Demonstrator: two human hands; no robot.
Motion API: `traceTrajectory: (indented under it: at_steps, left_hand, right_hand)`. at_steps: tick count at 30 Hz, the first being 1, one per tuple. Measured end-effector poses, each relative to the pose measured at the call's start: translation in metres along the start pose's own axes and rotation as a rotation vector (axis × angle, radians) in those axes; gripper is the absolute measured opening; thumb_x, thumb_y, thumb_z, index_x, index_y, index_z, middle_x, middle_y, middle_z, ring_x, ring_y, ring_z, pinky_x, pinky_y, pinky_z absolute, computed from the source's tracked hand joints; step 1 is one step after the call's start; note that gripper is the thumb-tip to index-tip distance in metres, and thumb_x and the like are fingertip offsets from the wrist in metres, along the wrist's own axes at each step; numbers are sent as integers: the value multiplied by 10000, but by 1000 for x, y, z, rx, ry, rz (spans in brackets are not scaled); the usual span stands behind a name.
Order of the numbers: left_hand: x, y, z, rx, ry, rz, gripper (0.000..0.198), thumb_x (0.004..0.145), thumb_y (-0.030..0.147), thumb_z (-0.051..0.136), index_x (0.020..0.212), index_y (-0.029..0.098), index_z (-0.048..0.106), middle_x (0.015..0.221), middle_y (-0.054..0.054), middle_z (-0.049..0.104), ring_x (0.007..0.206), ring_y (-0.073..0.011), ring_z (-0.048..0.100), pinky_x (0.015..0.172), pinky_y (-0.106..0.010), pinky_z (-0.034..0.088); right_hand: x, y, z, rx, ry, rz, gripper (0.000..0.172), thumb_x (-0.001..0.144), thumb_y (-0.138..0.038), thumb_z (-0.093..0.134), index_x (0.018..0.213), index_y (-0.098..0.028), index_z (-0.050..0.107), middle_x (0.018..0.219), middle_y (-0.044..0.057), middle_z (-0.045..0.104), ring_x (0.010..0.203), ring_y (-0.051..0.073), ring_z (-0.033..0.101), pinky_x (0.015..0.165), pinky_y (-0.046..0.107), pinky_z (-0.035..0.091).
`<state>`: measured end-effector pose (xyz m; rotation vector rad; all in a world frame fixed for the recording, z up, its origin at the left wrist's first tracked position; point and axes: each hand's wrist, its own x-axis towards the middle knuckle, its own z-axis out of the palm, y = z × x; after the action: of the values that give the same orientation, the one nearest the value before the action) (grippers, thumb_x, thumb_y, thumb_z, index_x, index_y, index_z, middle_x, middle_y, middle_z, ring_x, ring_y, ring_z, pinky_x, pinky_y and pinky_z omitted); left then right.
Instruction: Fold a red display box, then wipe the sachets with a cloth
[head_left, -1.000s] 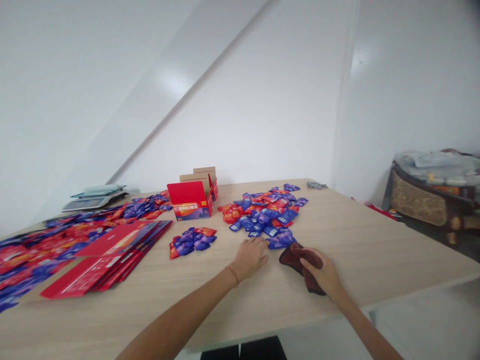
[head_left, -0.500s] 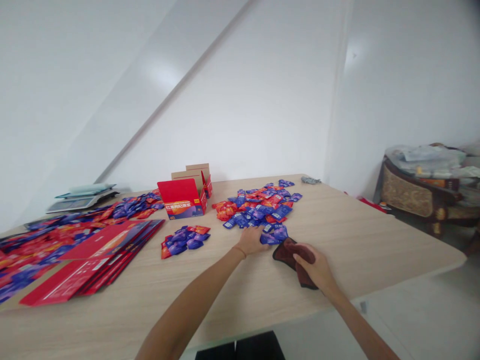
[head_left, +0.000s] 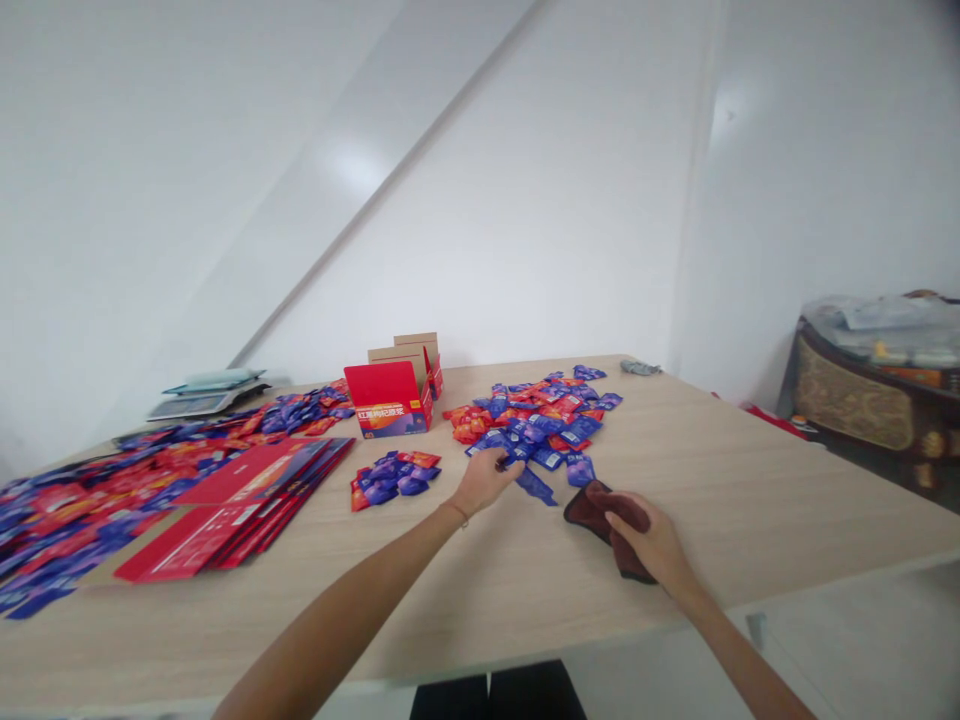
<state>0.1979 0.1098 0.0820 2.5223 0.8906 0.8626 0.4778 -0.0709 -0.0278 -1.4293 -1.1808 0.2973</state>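
My left hand (head_left: 484,483) is closed, fingertips pinched at the near edge of a pile of blue and red sachets (head_left: 551,425). A blue sachet (head_left: 537,487) extends from those fingertips towards the right, slanting over the table; the exact grip is partly hidden. My right hand (head_left: 651,540) is wrapped round a folded brown cloth (head_left: 591,508) with a dark border, which rests on the table. Just above the cloth lies another blue sachet (head_left: 580,470). A smaller group of sachets (head_left: 394,478) lies left of my left hand.
Upright red boxes (head_left: 390,410) with raised lids stand behind the small group. Flattened red cartons (head_left: 225,510) are stacked at the left beside a large heap of sachets (head_left: 105,500). A scale (head_left: 210,398) sits at the back left, a grey crumpled item (head_left: 640,368) at the far edge.
My left hand has drawn back leftwards from the near edge of the pile, a blue sachet at its fingertips. My right hand keeps hold of the cloth. The view has shifted slightly left.
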Motion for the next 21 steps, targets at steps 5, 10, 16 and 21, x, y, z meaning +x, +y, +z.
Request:
traceTrajectory:
  at_steps: [5,10,16,21]
  left_hand:
    - [-21,-10,-12,-95,-34,-134,583,937,678,490,659,169,553,608,21,499,599,-132,453,578,-258,304]
    - [-36,-21,-25,-232,-240,-188,697,932,801,362,636,184,494,550,26,463,520,-119,436,525,-246,324]
    - [-50,-38,-49,-287,-508,-107,721,881,861,408,621,190,454,575,46,369,520,-102,374,516,-237,333]
    - [-47,-53,-49,-169,-653,6,724,869,841,473,573,180,452,554,43,357,517,-100,356,500,-231,290]
  right_hand:
    - [0,-1,-1,-31,15,-14,418,798,-512,699,1101,-226,740,1140,99,782,1083,324,716,1004,468,539]
    - [-1,-4,-2,-11,-7,-12,424,806,-515,693,1110,-222,734,1137,99,783,1084,317,716,1009,456,540]
    - [-2,-9,-3,-28,17,2,444,782,-544,713,1075,-211,752,1099,113,792,1037,325,732,970,448,565]
    - [-2,-11,-4,-49,3,7,441,786,-543,700,1074,-212,755,1096,109,793,1035,325,733,971,449,563]
